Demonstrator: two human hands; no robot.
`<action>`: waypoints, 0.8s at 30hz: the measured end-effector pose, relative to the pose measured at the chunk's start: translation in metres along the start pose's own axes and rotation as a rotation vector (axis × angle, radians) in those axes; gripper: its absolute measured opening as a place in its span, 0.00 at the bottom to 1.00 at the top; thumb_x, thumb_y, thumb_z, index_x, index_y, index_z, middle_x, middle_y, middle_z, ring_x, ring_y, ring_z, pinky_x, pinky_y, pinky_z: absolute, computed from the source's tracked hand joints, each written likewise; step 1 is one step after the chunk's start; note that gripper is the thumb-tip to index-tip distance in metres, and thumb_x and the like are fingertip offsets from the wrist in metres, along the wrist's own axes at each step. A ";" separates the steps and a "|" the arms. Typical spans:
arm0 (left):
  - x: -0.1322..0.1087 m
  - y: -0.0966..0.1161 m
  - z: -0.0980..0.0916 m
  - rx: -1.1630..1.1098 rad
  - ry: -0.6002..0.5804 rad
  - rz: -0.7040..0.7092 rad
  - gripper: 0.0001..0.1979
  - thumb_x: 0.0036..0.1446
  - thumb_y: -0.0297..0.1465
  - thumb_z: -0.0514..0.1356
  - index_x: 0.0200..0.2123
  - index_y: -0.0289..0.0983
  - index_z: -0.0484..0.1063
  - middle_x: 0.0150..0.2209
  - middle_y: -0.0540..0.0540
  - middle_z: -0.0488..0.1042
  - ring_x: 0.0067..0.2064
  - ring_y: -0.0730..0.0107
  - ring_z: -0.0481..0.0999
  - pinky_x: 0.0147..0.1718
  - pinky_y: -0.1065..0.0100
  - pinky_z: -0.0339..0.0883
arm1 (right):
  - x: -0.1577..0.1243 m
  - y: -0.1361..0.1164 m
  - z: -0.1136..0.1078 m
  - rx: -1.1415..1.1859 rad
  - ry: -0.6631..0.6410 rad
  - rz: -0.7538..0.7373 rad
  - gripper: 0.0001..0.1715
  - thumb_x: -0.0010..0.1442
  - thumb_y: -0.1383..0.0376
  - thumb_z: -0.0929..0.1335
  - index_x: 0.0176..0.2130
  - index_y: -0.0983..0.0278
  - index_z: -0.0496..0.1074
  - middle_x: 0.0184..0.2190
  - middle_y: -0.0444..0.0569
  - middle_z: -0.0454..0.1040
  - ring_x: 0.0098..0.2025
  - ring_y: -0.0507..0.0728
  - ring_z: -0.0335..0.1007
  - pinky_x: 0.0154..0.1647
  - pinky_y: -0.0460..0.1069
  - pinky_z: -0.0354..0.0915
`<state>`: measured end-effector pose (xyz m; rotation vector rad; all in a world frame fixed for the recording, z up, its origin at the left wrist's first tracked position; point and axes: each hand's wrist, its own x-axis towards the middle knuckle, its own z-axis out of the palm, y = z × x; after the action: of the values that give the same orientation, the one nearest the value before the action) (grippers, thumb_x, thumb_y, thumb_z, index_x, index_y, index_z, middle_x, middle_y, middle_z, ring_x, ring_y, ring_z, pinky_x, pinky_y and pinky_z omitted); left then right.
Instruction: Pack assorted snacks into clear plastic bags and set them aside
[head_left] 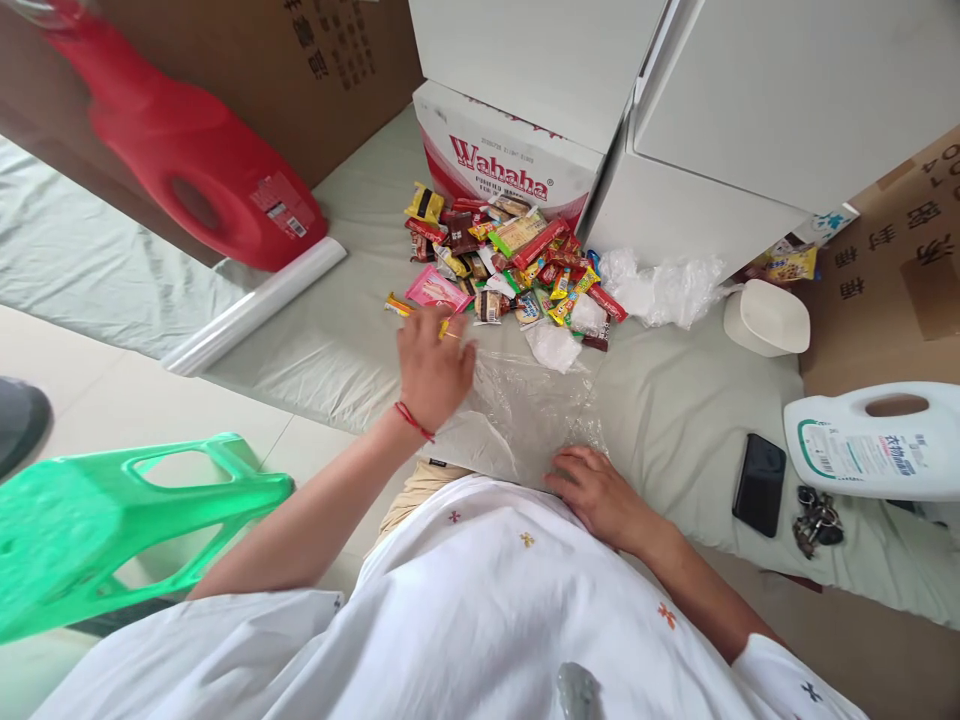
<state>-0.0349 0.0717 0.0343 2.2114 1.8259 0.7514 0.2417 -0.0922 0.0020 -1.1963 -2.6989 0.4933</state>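
My left hand [436,368], with a red string bracelet at its wrist, reaches over the near left edge of a snack pile. Its fingers bend down onto a thin yellow-orange packet [397,306], partly hidden beneath them, while the thumb stands apart. A pink wrapped snack [439,290] lies just beyond the fingers. Between my hands a clear plastic bag [529,405] is spread on the pale green sheet. My right hand [596,490] rests on the bag's near right edge, fingers extended. Small wrapped snacks [517,235] are heaped ahead, with crumpled clear plastic [553,345] at their near side.
Behind the snacks stands a Wahaha carton [502,160]. To the left are a red jug [202,170], a plastic film roll [255,305] and a green stool [150,510]. Rightward lie a white bowl [766,318], a phone [760,485], keys [817,520] and a white detergent bottle [877,440].
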 end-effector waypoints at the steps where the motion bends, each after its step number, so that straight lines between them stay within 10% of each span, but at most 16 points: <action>1: -0.007 0.010 -0.004 0.016 -0.091 0.203 0.14 0.67 0.33 0.55 0.52 0.37 0.72 0.60 0.36 0.69 0.63 0.49 0.62 0.61 0.48 0.55 | 0.005 0.000 -0.011 0.004 -0.068 -0.036 0.21 0.68 0.70 0.67 0.58 0.59 0.76 0.58 0.56 0.75 0.64 0.67 0.63 0.62 0.65 0.65; 4: -0.026 0.026 -0.003 0.091 -0.483 0.520 0.12 0.68 0.32 0.53 0.43 0.39 0.77 0.44 0.40 0.78 0.50 0.56 0.75 0.52 0.53 0.63 | 0.024 0.012 -0.056 0.106 -0.226 -0.176 0.26 0.66 0.68 0.69 0.62 0.56 0.73 0.62 0.54 0.72 0.66 0.65 0.64 0.64 0.62 0.65; 7: -0.040 0.020 0.005 0.187 -0.696 0.468 0.09 0.65 0.30 0.57 0.39 0.38 0.78 0.41 0.40 0.80 0.48 0.55 0.77 0.48 0.54 0.65 | 0.062 0.045 -0.100 0.170 -0.116 -0.103 0.27 0.69 0.70 0.63 0.64 0.56 0.70 0.57 0.50 0.76 0.58 0.58 0.72 0.61 0.54 0.67; 10: -0.052 0.002 0.007 0.148 -0.721 0.433 0.11 0.57 0.28 0.64 0.44 0.39 0.77 0.53 0.40 0.77 0.60 0.52 0.71 0.58 0.50 0.62 | 0.116 0.085 -0.117 -0.033 0.044 0.143 0.35 0.66 0.75 0.62 0.69 0.58 0.64 0.60 0.53 0.74 0.60 0.61 0.71 0.59 0.55 0.67; 15: -0.068 -0.024 0.006 0.126 -0.780 0.356 0.41 0.47 0.25 0.70 0.65 0.44 0.65 0.74 0.37 0.54 0.75 0.44 0.49 0.69 0.32 0.39 | 0.188 0.115 -0.091 -0.303 -0.283 0.179 0.49 0.57 0.75 0.68 0.72 0.59 0.56 0.69 0.56 0.63 0.58 0.67 0.72 0.48 0.53 0.71; 19: -0.076 -0.045 0.008 0.095 -0.817 0.302 0.49 0.47 0.25 0.67 0.71 0.47 0.56 0.77 0.38 0.41 0.77 0.41 0.40 0.67 0.27 0.35 | 0.188 0.111 -0.078 -0.317 -0.321 0.243 0.34 0.61 0.70 0.68 0.65 0.61 0.67 0.58 0.58 0.75 0.49 0.67 0.77 0.43 0.53 0.70; 24: -0.073 -0.064 0.006 -0.144 -0.778 0.320 0.27 0.57 0.25 0.55 0.59 0.44 0.71 0.75 0.44 0.50 0.77 0.50 0.44 0.69 0.31 0.34 | 0.153 0.145 -0.116 0.099 0.068 0.336 0.24 0.57 0.65 0.72 0.54 0.61 0.76 0.49 0.51 0.79 0.46 0.60 0.75 0.47 0.51 0.68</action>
<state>-0.0961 0.0175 -0.0189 2.2576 1.0284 0.0157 0.2702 0.1392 0.0590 -1.6133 -2.3945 0.6072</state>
